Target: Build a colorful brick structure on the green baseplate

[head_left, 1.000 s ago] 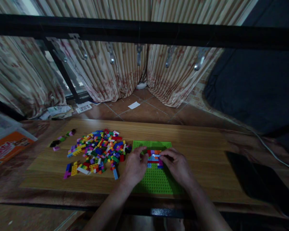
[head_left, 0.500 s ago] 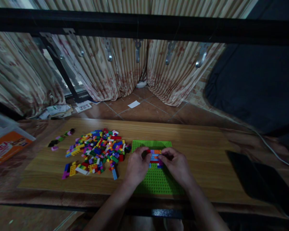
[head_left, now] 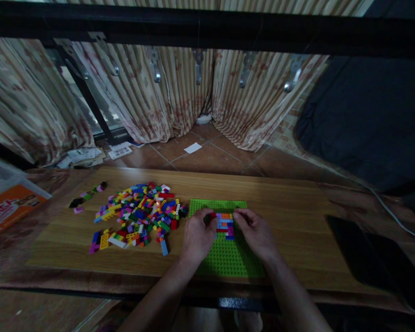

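A small block of joined building bricks (head_left: 224, 223), in orange, light blue, red and purple, sits on the upper part of a green studded baseplate (head_left: 230, 265). My left hand (head_left: 198, 235) is closed at the block's left side, thumb and fingertips against it by a dark red brick at the top corner. From the right, my right hand (head_left: 257, 233) has its fingers curled in, and the thumb and index tips touch the block's upper right edge. Parts of the block are hidden behind both thumbs.
A big pile of loose mixed bricks (head_left: 141, 214) lies left of the baseplate on the wooden board (head_left: 293, 221). Farther left is a clear tub with an orange label (head_left: 12, 212). A dark flat object (head_left: 357, 253) lies at the right. A black bar with metal hooks (head_left: 198, 30) crosses above.
My right hand's thumb and fingertips have shifted slightly from over the block toward its upper right edge, showing more of the purple brick. My left hand stays nearly in place. The view has tilted slightly.
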Demonstrator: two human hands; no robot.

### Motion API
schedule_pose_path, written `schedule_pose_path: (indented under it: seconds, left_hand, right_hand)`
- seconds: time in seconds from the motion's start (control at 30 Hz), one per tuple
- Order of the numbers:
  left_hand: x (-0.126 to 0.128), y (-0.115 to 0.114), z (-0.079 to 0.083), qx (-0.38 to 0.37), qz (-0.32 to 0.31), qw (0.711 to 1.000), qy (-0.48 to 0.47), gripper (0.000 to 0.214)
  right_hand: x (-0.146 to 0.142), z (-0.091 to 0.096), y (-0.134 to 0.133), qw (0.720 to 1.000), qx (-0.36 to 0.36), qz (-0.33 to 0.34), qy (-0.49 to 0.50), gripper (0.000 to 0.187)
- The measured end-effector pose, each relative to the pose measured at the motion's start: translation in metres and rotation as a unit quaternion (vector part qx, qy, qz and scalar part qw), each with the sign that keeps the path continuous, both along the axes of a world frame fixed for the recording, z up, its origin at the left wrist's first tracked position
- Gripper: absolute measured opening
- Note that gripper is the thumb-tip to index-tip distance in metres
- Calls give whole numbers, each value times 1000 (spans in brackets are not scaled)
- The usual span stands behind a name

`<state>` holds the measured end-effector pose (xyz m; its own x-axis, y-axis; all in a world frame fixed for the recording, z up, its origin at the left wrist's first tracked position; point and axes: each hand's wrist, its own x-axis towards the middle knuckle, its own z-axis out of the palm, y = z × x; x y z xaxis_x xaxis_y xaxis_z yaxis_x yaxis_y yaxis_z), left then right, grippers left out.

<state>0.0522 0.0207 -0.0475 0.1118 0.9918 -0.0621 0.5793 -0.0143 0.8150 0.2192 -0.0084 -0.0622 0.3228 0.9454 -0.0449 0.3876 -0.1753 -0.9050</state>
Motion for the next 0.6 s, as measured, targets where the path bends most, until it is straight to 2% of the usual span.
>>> schedule_pose_path:
  seconds: [0.6]
  left_hand:
    - [1, -1, 4, -1, -2, 1000, 3, 26]
  right_hand:
    - [-9, 3, 1, 999, -12, 16, -30, 31]
